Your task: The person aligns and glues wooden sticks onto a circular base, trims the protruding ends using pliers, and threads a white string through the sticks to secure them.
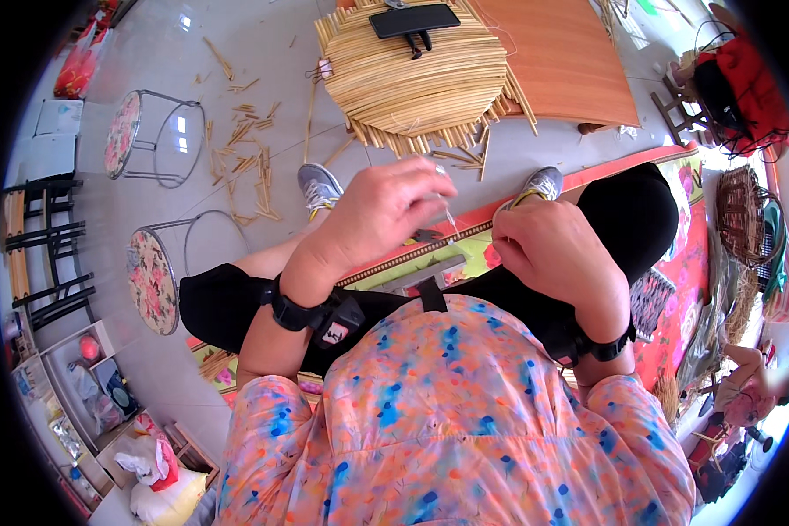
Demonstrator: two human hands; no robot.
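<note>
My left hand (396, 203) is raised above my lap, its fingers curled and pinched. A thin, pale strand (451, 219) hangs at its fingertips. To the right, my right hand (548, 247) is closed with its back turned up, and its fingers hide whatever may be in it. Beyond my feet lies a rounded mat of straw-coloured stalks (412, 92) laid side by side, uneven at its near edge. On the far part of this mat rests a black phone-like device (414, 21) on a small stand. Between my knees are a small dark tool (427, 235) and a grey bar (425, 273).
An orange-brown board (557, 61) is under the stalk mat. Cut stalk pieces (252, 167) litter the floor at left, near two round floral stools (153, 280). Shelves (105, 386) stand at far left. At right are a wicker basket (738, 215), a red bag (754, 96) and another person (745, 394).
</note>
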